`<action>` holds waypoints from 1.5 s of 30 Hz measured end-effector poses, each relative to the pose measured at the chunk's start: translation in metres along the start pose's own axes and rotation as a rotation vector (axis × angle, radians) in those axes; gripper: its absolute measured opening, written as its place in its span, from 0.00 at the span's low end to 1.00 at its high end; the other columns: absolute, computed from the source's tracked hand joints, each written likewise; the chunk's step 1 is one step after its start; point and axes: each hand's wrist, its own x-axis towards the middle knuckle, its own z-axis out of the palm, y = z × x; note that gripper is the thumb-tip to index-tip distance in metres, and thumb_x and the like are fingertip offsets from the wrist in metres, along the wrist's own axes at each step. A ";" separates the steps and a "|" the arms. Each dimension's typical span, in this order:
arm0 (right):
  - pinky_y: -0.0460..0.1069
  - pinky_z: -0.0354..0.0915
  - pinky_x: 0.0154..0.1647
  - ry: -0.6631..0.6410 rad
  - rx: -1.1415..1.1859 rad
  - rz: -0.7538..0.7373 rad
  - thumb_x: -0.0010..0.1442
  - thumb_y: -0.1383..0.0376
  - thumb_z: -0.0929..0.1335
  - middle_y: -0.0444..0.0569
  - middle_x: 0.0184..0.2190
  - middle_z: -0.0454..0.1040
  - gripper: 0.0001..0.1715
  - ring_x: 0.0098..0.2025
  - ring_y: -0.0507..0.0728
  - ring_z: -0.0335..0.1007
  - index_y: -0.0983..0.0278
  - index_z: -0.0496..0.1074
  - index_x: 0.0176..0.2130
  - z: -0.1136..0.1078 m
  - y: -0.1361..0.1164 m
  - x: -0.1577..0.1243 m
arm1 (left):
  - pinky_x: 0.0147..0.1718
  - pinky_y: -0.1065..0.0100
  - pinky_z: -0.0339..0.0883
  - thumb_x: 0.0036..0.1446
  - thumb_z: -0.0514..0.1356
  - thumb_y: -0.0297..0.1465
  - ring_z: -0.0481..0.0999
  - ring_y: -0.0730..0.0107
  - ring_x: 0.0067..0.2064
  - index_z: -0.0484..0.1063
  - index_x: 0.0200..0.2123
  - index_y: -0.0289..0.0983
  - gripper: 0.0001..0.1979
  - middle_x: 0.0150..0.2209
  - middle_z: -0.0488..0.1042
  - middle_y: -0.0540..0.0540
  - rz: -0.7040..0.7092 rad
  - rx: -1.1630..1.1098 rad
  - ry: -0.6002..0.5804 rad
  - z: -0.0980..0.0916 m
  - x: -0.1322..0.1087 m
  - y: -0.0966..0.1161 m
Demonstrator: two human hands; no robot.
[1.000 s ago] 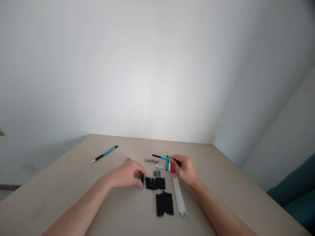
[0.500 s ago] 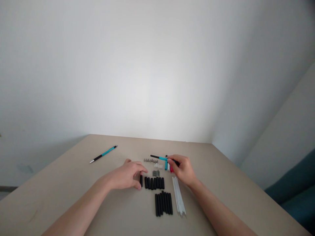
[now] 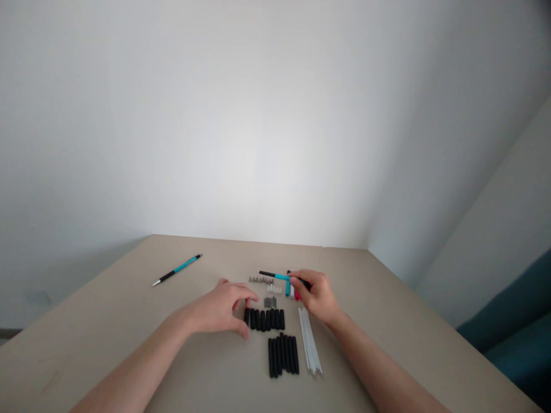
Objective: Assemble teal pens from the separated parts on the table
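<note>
Between the fingers of my right hand (image 3: 316, 292) is a black-and-turquoise pen (image 3: 282, 277), raised above the table and pointing left. My left hand (image 3: 224, 307) lies on the table with thumb and fingers spread. Its fingertips are beside the leftmost piece in a row of short black tubes (image 3: 268, 320); whether they touch it I cannot tell. Longer black tubes (image 3: 283, 355) lie nearer to me. White pen refills (image 3: 309, 341) are bundled right of them. Small springs (image 3: 270, 302), clear plastic pieces (image 3: 274, 289) and metal cone tips (image 3: 258, 280) lie behind the tubes.
A complete turquoise-and-black pen (image 3: 177, 269) rests at the back left of the table (image 3: 206, 378). Turquoise (image 3: 287, 288), white and red barrels are partly covered by my right hand. A wall (image 3: 258, 143) rises behind; dark teal fabric (image 3: 512, 327) hangs at right.
The leftmost short black tube has moved right, up against the row. My left thumb and fingers have spread wider. The pen stays in my right hand, and the view has shifted slightly.
</note>
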 end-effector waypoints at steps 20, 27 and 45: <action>0.45 0.56 0.26 -0.196 -0.021 -0.081 0.64 0.60 0.59 0.45 0.21 0.71 0.19 0.24 0.51 0.64 0.65 0.74 0.31 0.012 -0.017 -0.004 | 0.35 0.65 0.54 0.63 0.49 0.32 0.67 0.72 0.28 0.70 0.29 0.36 0.14 0.24 0.71 0.49 0.262 0.279 0.429 0.007 0.006 0.003; 0.46 0.57 0.30 -0.178 -0.002 -0.162 0.64 0.62 0.60 0.48 0.25 0.72 0.16 0.28 0.53 0.65 0.64 0.74 0.37 0.015 -0.020 0.000 | 0.34 0.66 0.53 0.62 0.46 0.28 0.65 0.71 0.26 0.65 0.24 0.36 0.16 0.21 0.68 0.49 0.215 0.358 0.400 0.006 0.005 0.005; 0.46 0.60 0.31 -0.178 -0.040 -0.135 0.62 0.62 0.61 0.49 0.28 0.76 0.15 0.29 0.53 0.69 0.63 0.75 0.36 0.012 -0.014 -0.003 | 0.38 0.65 0.53 0.63 0.50 0.34 0.66 0.70 0.34 0.70 0.28 0.37 0.14 0.27 0.72 0.49 0.220 0.311 0.498 0.001 0.005 -0.001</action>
